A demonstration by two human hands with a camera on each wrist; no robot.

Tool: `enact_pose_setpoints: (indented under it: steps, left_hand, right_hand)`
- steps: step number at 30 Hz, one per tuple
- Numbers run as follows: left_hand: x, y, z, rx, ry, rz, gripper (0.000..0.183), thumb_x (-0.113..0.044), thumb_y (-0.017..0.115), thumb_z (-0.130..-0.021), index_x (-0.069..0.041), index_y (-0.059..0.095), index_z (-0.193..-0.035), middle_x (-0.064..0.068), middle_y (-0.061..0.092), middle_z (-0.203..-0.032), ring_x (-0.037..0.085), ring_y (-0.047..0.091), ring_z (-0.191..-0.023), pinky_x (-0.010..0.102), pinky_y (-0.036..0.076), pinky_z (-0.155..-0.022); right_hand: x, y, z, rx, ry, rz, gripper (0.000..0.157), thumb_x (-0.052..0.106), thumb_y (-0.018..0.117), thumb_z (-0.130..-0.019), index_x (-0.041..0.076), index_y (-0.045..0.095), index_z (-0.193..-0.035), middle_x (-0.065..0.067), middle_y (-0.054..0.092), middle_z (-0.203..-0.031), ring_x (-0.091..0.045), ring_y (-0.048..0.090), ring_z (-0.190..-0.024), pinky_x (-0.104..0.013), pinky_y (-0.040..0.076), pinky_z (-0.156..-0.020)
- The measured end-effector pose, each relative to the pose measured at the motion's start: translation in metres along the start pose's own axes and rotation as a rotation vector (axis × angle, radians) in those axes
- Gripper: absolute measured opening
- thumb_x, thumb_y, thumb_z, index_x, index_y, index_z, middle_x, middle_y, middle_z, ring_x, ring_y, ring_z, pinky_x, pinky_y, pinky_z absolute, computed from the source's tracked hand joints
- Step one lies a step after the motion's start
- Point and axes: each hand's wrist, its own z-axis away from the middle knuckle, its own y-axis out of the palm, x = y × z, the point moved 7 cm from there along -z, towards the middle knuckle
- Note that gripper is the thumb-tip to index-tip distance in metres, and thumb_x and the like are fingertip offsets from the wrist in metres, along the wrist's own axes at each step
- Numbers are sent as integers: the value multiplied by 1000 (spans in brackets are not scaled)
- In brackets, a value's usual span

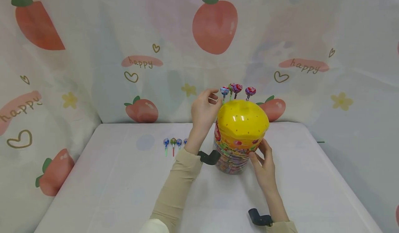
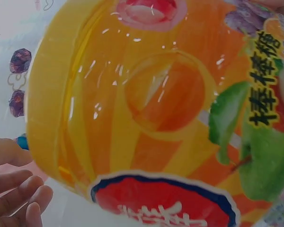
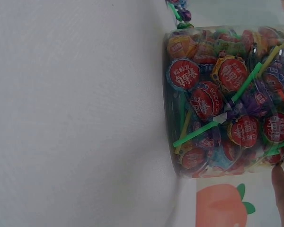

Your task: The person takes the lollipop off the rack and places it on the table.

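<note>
A tall clear jar (image 1: 232, 162) packed with wrapped lollipops stands on the table under a domed yellow lid (image 1: 243, 117) dotted with small holes. My right hand (image 1: 265, 169) grips its right side, thumb in front and fingers behind. At the lid's far left edge, my left hand (image 1: 204, 110) pinches a blue lollipop (image 1: 224, 90) low on its stick; the lid partly hides the fingertips in the left wrist view. Several more lollipops, such as a purple one (image 1: 250, 91), stick up behind the dome. The right wrist view shows the jar's candy-filled lower part (image 3: 232, 99).
Several loose lollipops, one of them green-topped (image 1: 173, 142), lie in a row on the white-covered table (image 1: 124, 184), left of the jar and partly behind my left forearm. A printed cloth backdrop (image 1: 168, 21) hangs behind the table.
</note>
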Motion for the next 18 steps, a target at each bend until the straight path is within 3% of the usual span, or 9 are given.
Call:
enact_pose_setpoints:
  steps: [7,18]
  left_hand:
    - [1,13,-7,42,-2,68,28,-18,68,-87,-6,66,-113,11,71,-98,24,69,-88,28,55,-74]
    - [6,21,-5,-8,58,181,26,-12,68,-87,-3,67,-112,13,73,-97,23,71,-84,23,57,-72]
  right_hand:
    - [1,0,0,6,0,-28,68,13,57,-96,18,19,-153,-7,31,-154,-24,31,-142,-51,34,-112]
    - [-1,-1,-1,7,-18,-11,67,12,55,-96,19,19,-153,-7,32,-153,-22,33,-141,-51,35,-111]
